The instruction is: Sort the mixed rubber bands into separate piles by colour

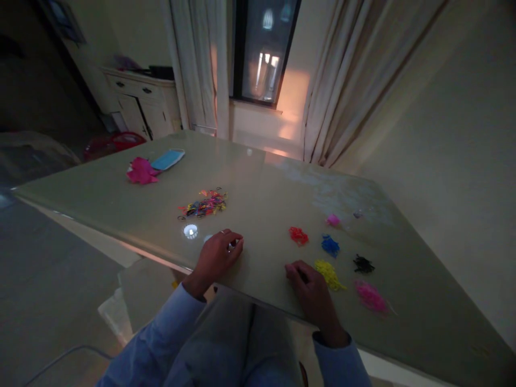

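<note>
The fingers (237, 242) of the left hand (221, 252) are curled, with a small gap toward the thumb; whether they hold anything cannot be told. Those of the right hand (309, 285) are drawn in narrow, tips close together, and any small piece between them is hidden.

Just right of the right fingers lies a loose yellow pile of thin, rubbery-looking strands (329, 274); beyond them, a small red strand pile (299, 236), then a bright blue clump (330, 245). Farther right are a black strand pile (363, 264) and a stringy pink pile (371, 296). Beyond the left fingers, toward the left, spreads a tangled multicoloured heap of small bands (206, 204).

The step in hand seems to be handling single pieces between mixed heap and one-colour piles. A further pick would call for a fine pinch that frees one band without dragging its neighbours.
</note>
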Available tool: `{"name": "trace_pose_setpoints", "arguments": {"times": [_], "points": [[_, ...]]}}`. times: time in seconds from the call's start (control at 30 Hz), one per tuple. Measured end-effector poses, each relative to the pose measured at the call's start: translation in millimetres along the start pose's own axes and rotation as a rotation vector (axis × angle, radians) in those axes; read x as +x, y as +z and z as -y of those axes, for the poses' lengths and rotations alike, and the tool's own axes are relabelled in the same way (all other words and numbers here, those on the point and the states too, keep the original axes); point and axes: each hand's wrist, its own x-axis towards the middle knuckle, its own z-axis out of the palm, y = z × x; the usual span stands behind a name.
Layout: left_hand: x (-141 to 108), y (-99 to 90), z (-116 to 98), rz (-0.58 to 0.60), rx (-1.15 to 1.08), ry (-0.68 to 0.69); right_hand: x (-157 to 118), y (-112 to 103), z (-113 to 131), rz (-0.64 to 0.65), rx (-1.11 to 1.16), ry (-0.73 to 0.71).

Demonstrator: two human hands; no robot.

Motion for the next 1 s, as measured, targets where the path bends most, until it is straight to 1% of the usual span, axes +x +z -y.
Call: {"name": "trace_pose_setpoints", "arguments": {"times": [0.07,0.13,0.23,0.33,0.43,0.47,0.53,0.6,0.67,0.77,0.9,1.0], "points": [[-3.3,-2.1,7.9,0.010,-0.011,0.005,5.5,1.8,8.5,0.012,-0.001,0.035],[-5.2,-1.9,11.9,0.030,-0.026,0.025,15.7,6.8,20.9,0.014,0.009,0.038],[-6.3,-0.3,13.5,0.039,-0.053,0.045,43.6,22.5,44.6,0.036,0.015,-0.031],[-6.6,0.3,15.2,-0.008,-0.155,0.026,86.2,48.4,68.2,0.092,-0.015,-0.126],[-7.0,0.0,18.0,-0.094,-0.289,-0.005,133.3,80.8,85.2,0.157,-0.164,-0.197],[-7.2,-0.1,18.8,-0.121,-0.318,-0.014,147.4,91.6,88.7,0.180,-0.248,-0.206],[-7.6,-0.2,19.7,-0.163,-0.346,-0.026,170.8,111.0,92.2,0.202,-0.300,-0.209],[-8.0,0.0,20.0,-0.181,-0.356,-0.026,186.6,125.9,92.1,0.220,-0.337,-0.201],[-8.2,0.5,20.0,-0.185,-0.356,-0.024,195.6,135.7,90.3,0.238,-0.364,-0.191],[-8.2,1.2,20.0,-0.187,-0.345,-0.021,199.6,142.5,87.1,0.250,-0.375,-0.178],[-7.8,1.7,19.9,-0.197,-0.344,-0.024,196.9,143.3,84.3,0.228,-0.310,-0.160],[-7.7,1.6,19.7,-0.204,-0.353,-0.026,194.5,141.2,82.1,0.187,-0.191,-0.147]]}}
